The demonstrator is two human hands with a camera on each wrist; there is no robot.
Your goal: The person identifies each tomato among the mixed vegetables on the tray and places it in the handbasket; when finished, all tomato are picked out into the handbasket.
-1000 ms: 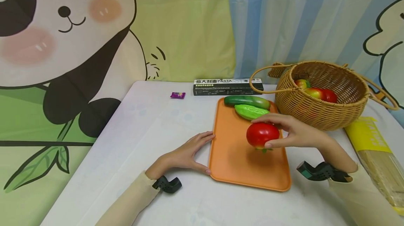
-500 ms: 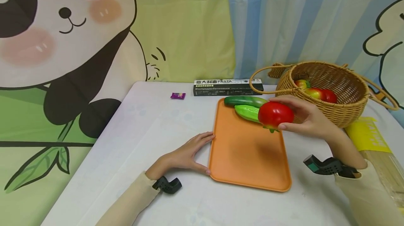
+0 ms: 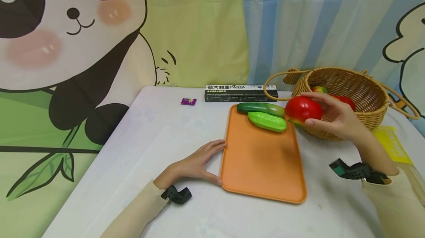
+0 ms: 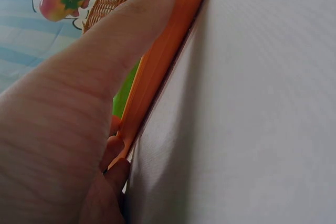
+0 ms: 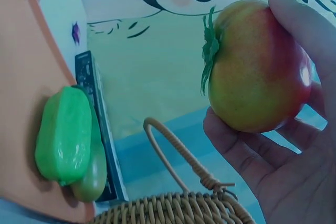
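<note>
My right hand (image 3: pixel 343 121) grips a red tomato (image 3: pixel 303 109) between thumb and fingers, held up in front of the wicker basket (image 3: pixel 373 121). Seen from the right wrist, the tomato (image 5: pixel 257 66) has a yellow-green underside and a green leafy calyx. My left hand (image 3: pixel 196 165) rests on the white table, its thumb and extended fingertips at the left edge of an orange tray (image 3: pixel 262 168). On the tray's far end lie a dark green cucumber (image 3: pixel 260 109) and a bright green, ridged vegetable (image 3: pixel 267 121).
Red and yellow-green produce (image 3: pixel 347 102) sits inside the basket, partly hidden by my right hand. A black-and-white pasta box (image 3: pixel 241 93) stands behind the tray. A small purple wrapped sweet (image 3: pixel 188 101) lies left of it. At the right is a yellow-labelled noodle pack (image 3: pixel 393 147).
My right hand has carried the tomato from above the tray up and rightward to the basket's front. The left hand has stayed at the tray's edge.
</note>
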